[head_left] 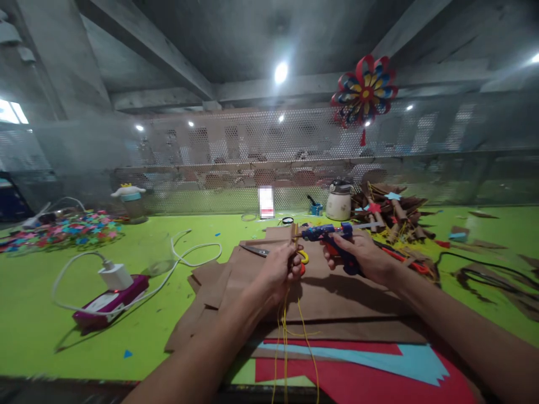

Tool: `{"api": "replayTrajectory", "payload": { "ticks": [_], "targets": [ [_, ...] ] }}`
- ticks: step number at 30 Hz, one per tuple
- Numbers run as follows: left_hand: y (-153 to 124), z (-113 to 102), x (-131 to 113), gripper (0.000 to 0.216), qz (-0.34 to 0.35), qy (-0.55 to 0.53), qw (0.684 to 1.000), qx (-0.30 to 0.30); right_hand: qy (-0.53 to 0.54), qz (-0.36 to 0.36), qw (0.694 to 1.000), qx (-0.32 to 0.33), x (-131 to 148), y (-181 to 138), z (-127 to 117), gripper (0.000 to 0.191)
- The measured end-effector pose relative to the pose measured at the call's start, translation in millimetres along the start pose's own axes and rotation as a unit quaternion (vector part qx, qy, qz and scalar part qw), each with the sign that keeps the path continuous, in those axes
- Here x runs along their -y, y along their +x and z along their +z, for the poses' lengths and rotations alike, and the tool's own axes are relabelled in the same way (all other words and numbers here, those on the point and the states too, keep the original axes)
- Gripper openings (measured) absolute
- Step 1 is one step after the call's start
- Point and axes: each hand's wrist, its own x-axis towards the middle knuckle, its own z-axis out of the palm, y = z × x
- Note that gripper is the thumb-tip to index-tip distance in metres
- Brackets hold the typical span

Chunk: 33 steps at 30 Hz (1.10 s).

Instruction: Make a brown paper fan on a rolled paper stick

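Note:
My right hand (357, 252) grips a dark blue hot glue gun (349, 261), its nozzle pointing left and a pale glue stick (373, 225) coming out of the back. Just left of the nozzle, my left hand (280, 266) is closed in a pinch on yellow strings (285, 328), which dangle below it over the table's front edge. Whether the fingers also hold a small brown piece cannot be made out. Scissors (255, 250) lie beneath the left hand, which hides their middle; the yellow and orange handle (303, 258) shows beside the fingers. Under both hands are brown paper sheets (337, 303).
Red paper (362, 381) and light blue paper (415, 362) lie in front. A purple power strip (135, 289) with a white charger (114, 277) stands left, near colourful stars (80, 230). Rolled brown pieces (393, 216), a pale flask (338, 202) and black cable (488, 275) are right.

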Motion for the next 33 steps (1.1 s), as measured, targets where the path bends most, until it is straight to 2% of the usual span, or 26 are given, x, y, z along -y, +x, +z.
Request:
{"api": "replayTrajectory", "payload": {
  "ticks": [12, 33],
  "targets": [
    [1.1, -0.1, 3.9, 0.016, 0.017, 0.031, 0.999, 0.001, -0.017, 0.021, 1.000, -0.014, -3.5, 2.3, -3.6, 0.038],
    [2.4, -0.5, 6.2, 0.018, 0.016, 0.050, 0.998, 0.028, 0.002, 0.002, 0.999, -0.042, 0.5, 2.5, -0.1, 0.038]
  ]
}}
